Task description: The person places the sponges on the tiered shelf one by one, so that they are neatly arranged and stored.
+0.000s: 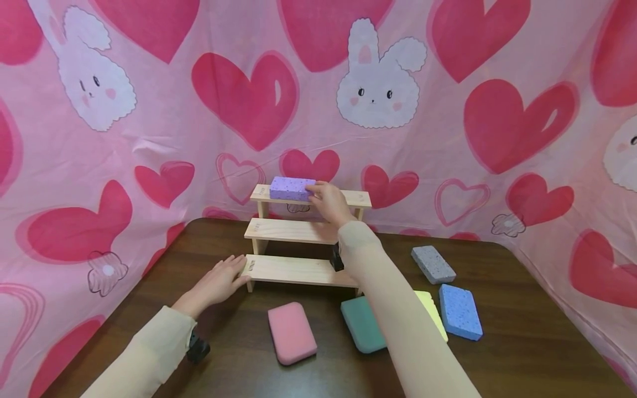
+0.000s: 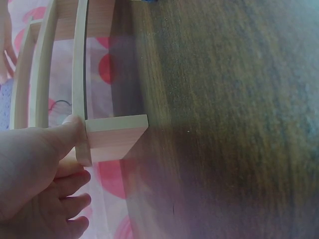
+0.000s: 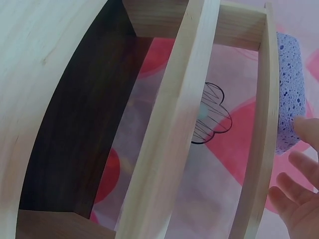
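Fingers of the left hand (image 1: 215,283) lie loosely extended at the left end of the lowest board (image 1: 298,271) of a three-step wooden stand (image 1: 288,230). In front, a pink sponge (image 1: 292,333) lies on the tabletop (image 1: 517,331). A purple sponge (image 1: 290,189) sits on the top board (image 1: 359,197), its right end pinched by the right hand (image 1: 332,203). Farther right, the forearm (image 1: 398,309) partly hides a green sponge (image 1: 360,326) and a yellow sponge (image 1: 426,302); then come a grey sponge (image 1: 433,265) and a blue sponge (image 1: 460,312).
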Available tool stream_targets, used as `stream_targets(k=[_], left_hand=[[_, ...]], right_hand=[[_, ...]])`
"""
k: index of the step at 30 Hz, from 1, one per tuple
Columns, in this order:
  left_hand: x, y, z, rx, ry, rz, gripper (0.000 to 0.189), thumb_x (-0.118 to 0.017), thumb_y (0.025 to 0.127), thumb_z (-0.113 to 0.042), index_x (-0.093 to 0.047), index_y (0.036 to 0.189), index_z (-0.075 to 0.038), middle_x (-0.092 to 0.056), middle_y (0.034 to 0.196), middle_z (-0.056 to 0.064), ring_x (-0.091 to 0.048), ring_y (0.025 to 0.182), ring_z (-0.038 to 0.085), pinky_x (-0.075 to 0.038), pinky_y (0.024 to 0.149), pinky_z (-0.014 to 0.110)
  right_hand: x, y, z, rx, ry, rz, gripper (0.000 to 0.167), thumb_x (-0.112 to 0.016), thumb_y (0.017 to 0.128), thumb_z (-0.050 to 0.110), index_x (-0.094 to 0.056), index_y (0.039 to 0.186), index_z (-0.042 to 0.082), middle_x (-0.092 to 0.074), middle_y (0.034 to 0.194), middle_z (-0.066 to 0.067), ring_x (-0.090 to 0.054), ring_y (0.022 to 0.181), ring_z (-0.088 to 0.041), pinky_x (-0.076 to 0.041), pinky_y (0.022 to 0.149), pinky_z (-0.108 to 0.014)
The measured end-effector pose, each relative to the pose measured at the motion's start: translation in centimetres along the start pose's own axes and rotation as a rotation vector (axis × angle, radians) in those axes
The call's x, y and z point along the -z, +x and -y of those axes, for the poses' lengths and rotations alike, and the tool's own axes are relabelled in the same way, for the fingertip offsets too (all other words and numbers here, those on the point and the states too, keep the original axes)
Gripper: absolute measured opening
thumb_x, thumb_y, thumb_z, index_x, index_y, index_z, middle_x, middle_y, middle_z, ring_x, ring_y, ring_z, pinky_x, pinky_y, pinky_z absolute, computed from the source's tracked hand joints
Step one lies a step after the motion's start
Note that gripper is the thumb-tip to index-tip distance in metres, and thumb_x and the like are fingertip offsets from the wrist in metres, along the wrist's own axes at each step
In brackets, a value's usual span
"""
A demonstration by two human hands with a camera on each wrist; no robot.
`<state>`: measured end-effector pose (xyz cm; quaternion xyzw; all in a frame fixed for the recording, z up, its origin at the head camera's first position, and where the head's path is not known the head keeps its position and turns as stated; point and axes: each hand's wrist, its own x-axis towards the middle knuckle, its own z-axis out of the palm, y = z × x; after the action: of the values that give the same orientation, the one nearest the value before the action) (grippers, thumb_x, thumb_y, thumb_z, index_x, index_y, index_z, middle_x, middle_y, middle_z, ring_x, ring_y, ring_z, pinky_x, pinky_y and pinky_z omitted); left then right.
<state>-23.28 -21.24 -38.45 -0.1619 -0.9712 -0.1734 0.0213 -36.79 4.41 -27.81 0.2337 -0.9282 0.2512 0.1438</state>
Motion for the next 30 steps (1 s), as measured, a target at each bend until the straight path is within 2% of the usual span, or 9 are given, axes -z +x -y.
stream_targets(k=[7, 14, 20, 24, 30], left_hand=[[-0.1, 0.0, 0.1, -0.003, -0.004, -0.007, 0.058, -0.058, 0.091, -0.024, -0.039, 0.133, 0.012, -0.038, 0.136, 0.029, -0.028, 0.128, 0.045, -0.02, 0.104, 0.055], [0.0, -0.1, 0.0, -0.004, -0.01, -0.009, 0.058, -0.058, 0.091, -0.023, -0.039, 0.133, 0.012, -0.038, 0.136, 0.029, -0.028, 0.127, 0.046, -0.02, 0.104, 0.055], [-0.1, 0.0, 0.1, -0.008, -0.01, -0.009, 0.057, -0.057, 0.091, -0.022, -0.039, 0.133, 0.012, -0.038, 0.135, 0.029, -0.028, 0.127, 0.046, -0.02, 0.104, 0.055], [-0.1, 0.0, 0.1, -0.004, -0.01, -0.005, 0.057, -0.058, 0.091, -0.022, -0.038, 0.133, 0.012, -0.038, 0.135, 0.029, -0.028, 0.127, 0.046, -0.02, 0.104, 0.056], [-0.2, 0.1, 0.2, -0.008, -0.007, -0.011, 0.057, -0.058, 0.091, -0.022, -0.038, 0.133, 0.013, -0.038, 0.135, 0.03, -0.028, 0.127, 0.046, -0.02, 0.104, 0.056]], right_hand=[[0.7, -1.0, -0.4, 0.046, 0.089, -0.034, 0.036, -0.063, 0.089, 0.015, -0.059, 0.124, 0.009, -0.047, 0.134, -0.014, -0.044, 0.123, -0.026, -0.032, 0.103, -0.034], [1.6, -2.2, -0.9, 0.035, 0.2, -0.075, 0.042, -0.066, 0.086, 0.014, -0.057, 0.127, 0.01, -0.047, 0.134, -0.014, -0.042, 0.123, -0.027, -0.034, 0.101, -0.037], [2.7, -3.3, -1.5, 0.065, 0.224, -0.101, 0.046, -0.068, 0.085, 0.016, -0.056, 0.128, 0.008, -0.048, 0.133, -0.014, -0.042, 0.124, -0.025, -0.032, 0.102, -0.037], [3.2, -4.1, -2.0, 0.108, 0.242, -0.11, 0.047, -0.068, 0.084, 0.015, -0.055, 0.129, 0.006, -0.05, 0.131, -0.013, -0.042, 0.123, -0.024, -0.036, 0.1, -0.036], [4.1, -5.2, -2.7, 0.137, 0.288, -0.102, 0.049, -0.069, 0.084, 0.017, -0.054, 0.129, 0.007, -0.05, 0.131, -0.01, -0.043, 0.123, -0.023, -0.04, 0.095, -0.043]])
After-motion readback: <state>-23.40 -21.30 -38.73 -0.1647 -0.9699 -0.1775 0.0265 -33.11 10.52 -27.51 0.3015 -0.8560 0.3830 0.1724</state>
